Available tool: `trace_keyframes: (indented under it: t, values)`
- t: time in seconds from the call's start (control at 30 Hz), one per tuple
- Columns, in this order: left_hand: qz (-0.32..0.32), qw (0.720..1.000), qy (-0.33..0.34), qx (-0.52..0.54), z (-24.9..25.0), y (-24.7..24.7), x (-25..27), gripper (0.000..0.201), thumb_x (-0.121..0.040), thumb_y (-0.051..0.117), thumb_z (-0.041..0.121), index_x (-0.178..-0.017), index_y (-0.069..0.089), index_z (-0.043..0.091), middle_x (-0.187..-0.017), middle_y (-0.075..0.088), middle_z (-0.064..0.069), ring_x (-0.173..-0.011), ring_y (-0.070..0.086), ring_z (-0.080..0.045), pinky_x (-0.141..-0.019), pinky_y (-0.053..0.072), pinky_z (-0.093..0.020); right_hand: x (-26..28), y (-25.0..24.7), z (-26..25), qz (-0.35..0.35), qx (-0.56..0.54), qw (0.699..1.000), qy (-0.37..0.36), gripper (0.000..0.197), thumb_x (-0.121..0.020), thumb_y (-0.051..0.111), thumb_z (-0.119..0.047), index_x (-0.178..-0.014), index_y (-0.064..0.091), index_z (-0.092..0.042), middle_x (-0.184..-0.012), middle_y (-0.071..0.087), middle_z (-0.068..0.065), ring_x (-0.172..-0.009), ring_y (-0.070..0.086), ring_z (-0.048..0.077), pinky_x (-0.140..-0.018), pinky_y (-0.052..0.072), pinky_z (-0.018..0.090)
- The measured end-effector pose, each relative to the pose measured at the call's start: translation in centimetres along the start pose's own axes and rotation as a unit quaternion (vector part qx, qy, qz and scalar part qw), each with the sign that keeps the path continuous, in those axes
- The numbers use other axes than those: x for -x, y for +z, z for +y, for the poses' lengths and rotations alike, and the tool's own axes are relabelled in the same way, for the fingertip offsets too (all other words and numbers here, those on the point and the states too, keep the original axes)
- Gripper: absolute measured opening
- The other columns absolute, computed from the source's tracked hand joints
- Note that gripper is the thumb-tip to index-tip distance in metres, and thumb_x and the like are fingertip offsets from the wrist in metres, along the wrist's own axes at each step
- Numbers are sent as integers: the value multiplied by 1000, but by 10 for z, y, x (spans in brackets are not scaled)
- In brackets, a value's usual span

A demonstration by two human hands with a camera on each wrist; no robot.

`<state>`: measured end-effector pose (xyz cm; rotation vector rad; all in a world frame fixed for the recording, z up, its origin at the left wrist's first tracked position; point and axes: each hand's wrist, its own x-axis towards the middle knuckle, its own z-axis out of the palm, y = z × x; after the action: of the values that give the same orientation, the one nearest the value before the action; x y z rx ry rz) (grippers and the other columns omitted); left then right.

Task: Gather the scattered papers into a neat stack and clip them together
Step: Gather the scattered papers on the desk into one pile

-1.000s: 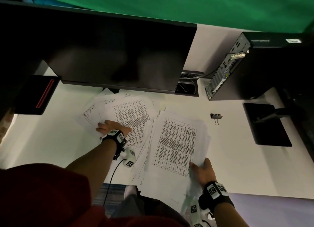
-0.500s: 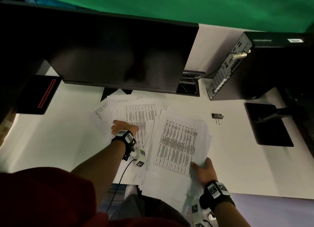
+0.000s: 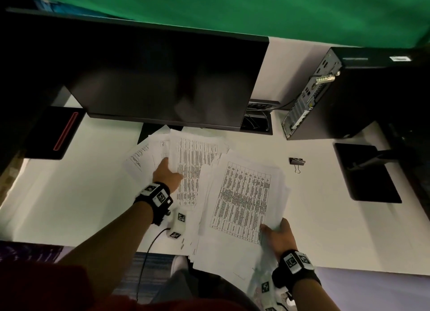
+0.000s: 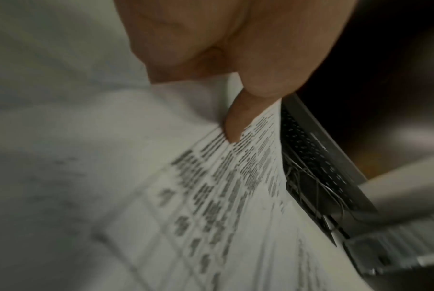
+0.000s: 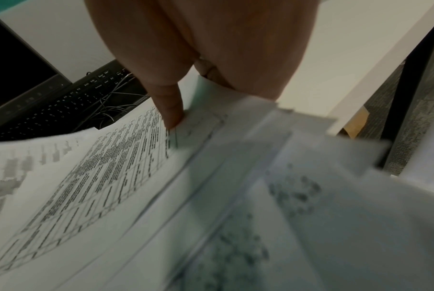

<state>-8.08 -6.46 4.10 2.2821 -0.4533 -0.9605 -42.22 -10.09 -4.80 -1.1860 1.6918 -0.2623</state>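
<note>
A person's left hand (image 3: 166, 174) pinches a printed sheet (image 3: 194, 168) from the loose papers spread below the monitor (image 3: 149, 78), thumb on top. The right hand (image 3: 278, 237) grasps the near corner of a thicker pile (image 3: 242, 201) overhanging the desk's (image 3: 69, 194) front edge. A binder clip (image 3: 297, 161) lies apart, toward the right edge.

printed text (image 4: 223, 177) blurred — left fingers under sheets.
</note>
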Motion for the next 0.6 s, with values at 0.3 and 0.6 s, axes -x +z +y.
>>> trace_keyframes:
  t: [0.3, 0.6]
  values:
    - [119, 958, 257, -49, 31, -99, 31, 25, -88, 68, 15, -111, 59, 16, -95, 63, 2, -83, 62, -19, -58, 46, -19, -1, -2, -2, -10, -28, 1000, 8, 30, -87, 72, -14, -108, 51, -14, -101, 69, 7, -89, 67, 29, -84, 57, 48]
    - [-97, 892, 265, 352, 42, -121, 22, 45, -91, 52, -8, -135, 49, 1, -131, 62, -14, -121, 58, -29, -100, 49, -39, -1, -1, -3, -19, 1, 1000, 17, 39, -72, 66, -28, -108, 58, -18, -88, 76, 5, -73, 72, 26, -58, 60, 40]
